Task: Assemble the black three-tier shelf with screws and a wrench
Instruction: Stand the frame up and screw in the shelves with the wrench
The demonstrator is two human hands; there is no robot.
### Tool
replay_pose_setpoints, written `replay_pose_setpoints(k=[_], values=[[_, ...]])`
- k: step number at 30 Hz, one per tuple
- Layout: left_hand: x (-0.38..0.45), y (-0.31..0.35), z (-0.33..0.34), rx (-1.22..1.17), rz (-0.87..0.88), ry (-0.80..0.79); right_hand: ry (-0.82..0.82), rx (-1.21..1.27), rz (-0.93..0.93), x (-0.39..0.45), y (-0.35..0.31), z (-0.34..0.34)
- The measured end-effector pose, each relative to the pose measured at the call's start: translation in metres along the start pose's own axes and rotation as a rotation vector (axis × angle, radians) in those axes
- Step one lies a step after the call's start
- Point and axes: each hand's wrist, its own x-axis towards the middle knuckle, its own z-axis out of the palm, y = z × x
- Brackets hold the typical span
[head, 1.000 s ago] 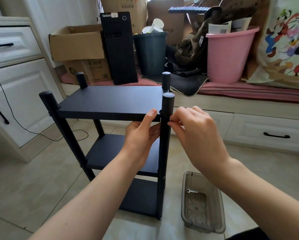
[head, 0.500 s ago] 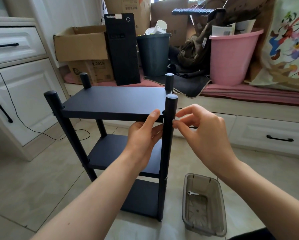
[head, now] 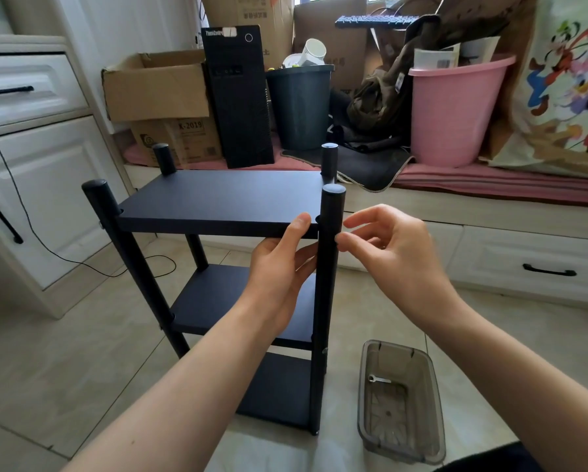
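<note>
A lived-in home room is showing here: white cabinet drawers point(head: 26, 86) are lining a tiled floor point(head: 64, 352), while cardboard boxes point(head: 156, 86), a computer tower point(head: 238, 97), a dark bin point(head: 299, 107), a pink bucket point(head: 452, 110) and a cartoon-print cushion point(head: 565, 83) are crowding a window bench point(head: 490, 212).

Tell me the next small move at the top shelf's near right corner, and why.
Probably reach the right hand down for the wrench in the clear bin. Its fingers pinch at the near right post by hand while the left hand steadies the top shelf; final tightening likely needs the tool.
</note>
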Motion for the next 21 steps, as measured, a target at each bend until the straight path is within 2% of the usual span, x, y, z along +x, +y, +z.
replay_pose_setpoints(k=[5, 9, 13, 16, 17, 18, 20, 21], values=[[-0.001, 0.001, 0.003, 0.028, -0.002, 0.016, -0.063, 0.012, 0.054, 0.003, 0.003, 0.002], [-0.002, 0.001, 0.002, 0.042, 0.003, 0.018, -0.185, 0.147, 0.162, 0.004, 0.006, 0.000], [-0.007, 0.006, 0.004, 0.066, -0.018, 0.017, -0.304, 0.378, 0.174, 0.008, 0.012, 0.000], [-0.015, 0.015, 0.004, 0.273, -0.050, 0.073, -0.350, 0.467, 0.156, 0.013, 0.016, -0.003], [-0.019, 0.017, 0.002, 0.430, -0.003, 0.114, -0.356, 0.480, 0.156, 0.014, 0.018, -0.004], [-0.022, 0.019, -0.002, 0.649, 0.121, 0.165, -0.359, 0.486, 0.161, 0.016, 0.020, -0.005], [-0.028, 0.025, -0.009, 1.111, 0.577, 0.282, -0.365, 0.481, 0.173, 0.019, 0.022, -0.007], [-0.029, 0.029, -0.010, 1.234, 0.814, 0.325, -0.369, 0.483, 0.182, 0.020, 0.024, -0.008]])
